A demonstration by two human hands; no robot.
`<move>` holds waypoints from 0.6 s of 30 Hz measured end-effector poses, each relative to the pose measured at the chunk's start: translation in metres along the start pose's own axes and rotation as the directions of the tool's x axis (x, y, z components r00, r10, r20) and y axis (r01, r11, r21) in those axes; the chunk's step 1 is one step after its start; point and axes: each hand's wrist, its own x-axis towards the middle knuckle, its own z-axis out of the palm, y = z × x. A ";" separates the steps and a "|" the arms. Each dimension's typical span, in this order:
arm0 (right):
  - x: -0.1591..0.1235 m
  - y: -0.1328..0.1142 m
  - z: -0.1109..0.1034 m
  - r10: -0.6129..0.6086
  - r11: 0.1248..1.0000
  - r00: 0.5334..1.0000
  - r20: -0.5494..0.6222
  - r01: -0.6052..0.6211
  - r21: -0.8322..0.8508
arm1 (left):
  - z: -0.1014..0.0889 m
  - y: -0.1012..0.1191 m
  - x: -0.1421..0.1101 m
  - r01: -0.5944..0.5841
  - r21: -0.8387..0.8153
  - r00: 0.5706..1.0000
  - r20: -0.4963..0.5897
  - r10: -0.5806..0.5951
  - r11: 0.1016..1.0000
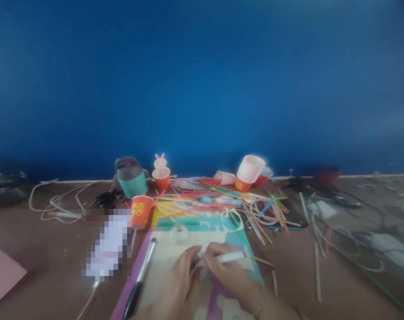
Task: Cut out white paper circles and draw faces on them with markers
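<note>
Both hands meet low in the middle of the head view, above sheets of coloured paper. My right hand (226, 269) is closed round a white marker (231, 257) with a purple end, which points to the right. My left hand (177, 282) pinches a small pale piece, seemingly of cut paper (204, 272), whose shape is blurred. Its fingertips almost touch those of the right hand. Under them lie a pale sheet (165, 253) and purple paper (125, 298). A black-and-silver pen (142, 271) lies left of my left hand. A tape roll (179, 233) sits beyond the fingers.
Scattered straws and strips (205, 193) cover the table's back middle. An orange paper cup (141, 213), a rabbit-topped cup (161, 178), a teal container (131, 182) and stacked cups (250, 173) stand there. A blurred phone-like object (108, 244) lies left. Cables (345, 249) spread right.
</note>
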 end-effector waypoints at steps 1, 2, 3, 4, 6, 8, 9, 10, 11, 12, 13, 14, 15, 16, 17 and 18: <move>0.000 -0.001 0.000 -0.015 1.000 1.000 0.019 0.016 -0.021 | 0.000 0.000 0.000 -0.005 0.009 1.000 0.019 0.005 1.000; -0.001 -0.002 -0.001 -0.034 0.998 0.999 0.029 0.035 -0.044 | 0.000 0.001 0.001 -0.012 0.020 0.999 0.034 0.011 1.000; -0.002 -0.003 -0.001 -0.054 0.996 0.998 0.040 0.057 -0.066 | 0.000 0.002 0.001 -0.020 0.031 0.999 0.044 0.018 0.999; -0.003 -0.003 -0.001 -0.072 0.993 0.996 0.050 0.076 -0.085 | 0.000 0.004 0.001 -0.028 0.041 0.998 0.052 0.026 0.999; -0.005 -0.003 -0.001 -0.097 0.985 0.992 0.077 0.107 -0.133 | -0.001 0.007 0.002 -0.037 0.046 0.998 0.050 0.035 0.998; -0.007 0.002 0.001 -0.130 0.971 0.985 0.115 0.150 -0.185 | -0.001 0.008 0.002 -0.027 0.027 0.998 0.060 0.026 0.999; -0.008 0.004 0.002 -0.155 0.962 0.978 0.139 0.182 -0.206 | -0.001 0.009 0.002 -0.009 0.013 0.997 0.072 0.008 1.000; -0.009 0.007 0.004 -0.179 0.951 0.971 0.161 0.212 -0.225 | -0.001 0.008 0.002 0.013 0.010 0.997 0.082 -0.014 1.000; -0.009 0.009 0.005 -0.196 0.942 0.964 0.181 0.236 -0.239 | -0.001 0.008 0.002 0.033 0.020 0.995 0.090 -0.035 0.999; -0.009 0.010 0.006 -0.201 0.936 0.960 0.192 0.246 -0.250 | -0.001 0.008 0.002 0.044 0.039 0.994 0.095 -0.048 0.998; -0.009 0.010 0.006 -0.193 0.935 0.963 0.190 0.239 -0.262 | -0.002 0.007 0.002 0.045 0.064 0.994 0.099 -0.051 0.997; -0.008 0.008 0.006 -0.175 0.937 0.969 0.176 0.218 -0.272 | -0.003 0.007 0.002 0.035 0.085 0.993 0.109 -0.044 0.996; -0.008 0.005 0.005 -0.156 0.942 0.976 0.149 0.192 -0.274 | -0.004 0.007 0.003 0.015 0.097 0.992 0.120 -0.027 0.995; -0.008 0.001 0.004 -0.138 0.950 0.983 0.121 0.166 -0.264 | -0.004 0.007 0.003 -0.004 0.097 0.991 0.135 -0.009 0.995; -0.008 -0.003 0.002 -0.131 0.962 0.987 0.092 0.150 -0.230 | -0.005 0.007 0.003 -0.020 0.090 0.989 0.150 0.006 0.996; -0.008 -0.007 0.000 -0.130 0.975 0.990 0.057 0.138 -0.176 | -0.005 0.008 0.003 -0.031 0.085 0.988 0.154 0.018 0.996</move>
